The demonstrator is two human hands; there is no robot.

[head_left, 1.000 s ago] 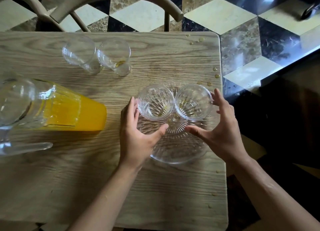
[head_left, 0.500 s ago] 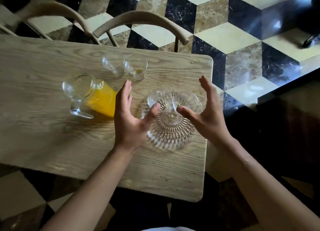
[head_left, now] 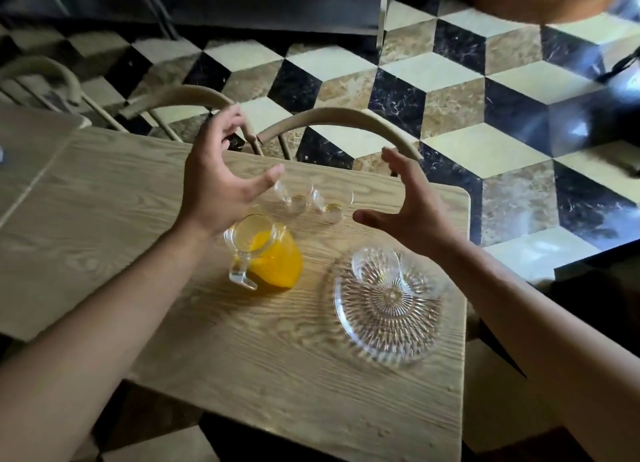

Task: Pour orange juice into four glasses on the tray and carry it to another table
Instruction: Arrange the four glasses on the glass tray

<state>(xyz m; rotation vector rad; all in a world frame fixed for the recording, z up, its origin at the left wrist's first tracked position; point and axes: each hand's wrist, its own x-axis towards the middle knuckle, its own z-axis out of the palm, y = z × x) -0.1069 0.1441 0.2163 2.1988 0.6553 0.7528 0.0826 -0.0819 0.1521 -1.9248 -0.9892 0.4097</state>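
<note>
A ribbed clear glass tray [head_left: 388, 326] lies at the right end of the wooden table [head_left: 242, 350]. One empty glass [head_left: 375, 266] stands on its far part; a second beside it is mostly hidden by my right forearm. Two more empty glasses [head_left: 294, 198] [head_left: 332, 207] stand on the table farther back. A glass jug of orange juice [head_left: 266, 253] stands left of the tray. My left hand [head_left: 221, 181] and my right hand [head_left: 412, 205] hover above the two far glasses, fingers spread and loosely bent, holding nothing.
Two curved wooden chair backs [head_left: 339, 122] [head_left: 180, 96] stand at the table's far edge. A second tabletop [head_left: 31, 139] adjoins at the left. Checkered marble floor [head_left: 467, 91] lies beyond and to the right, where the table's edge is close to the tray.
Both hands have lifted away from the two glasses on the tray and moved back toward the two far glasses. The camera has pulled up and away, showing more table and floor.
</note>
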